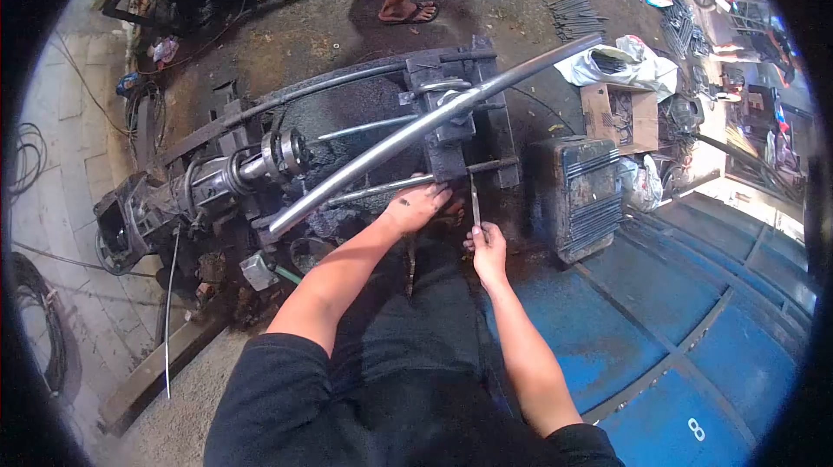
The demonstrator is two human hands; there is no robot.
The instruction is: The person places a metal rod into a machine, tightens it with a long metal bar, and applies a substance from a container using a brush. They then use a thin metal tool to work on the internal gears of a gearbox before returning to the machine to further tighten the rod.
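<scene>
My right hand (488,247) is closed around the lower end of a thin metal rod (475,207), which points up at the machine's front block. Against the lower edge of that dark metal block (444,154) sits my left hand (421,207), its fingers curled in; whatever they grip is hidden. The machine (234,176) has a round chuck-like head (286,151) at left and long guide bars (325,85). Across its top lies a long shiny metal pipe (390,144), slanting up to the right.
A grimy ribbed metal can (583,194) stands to the right, beside blue metal panels (642,328). Beyond it are a cardboard box (620,111) and a white sack (638,68). Bundled rods (574,16) lie on the ground. Another person's feet (406,11) are behind the machine.
</scene>
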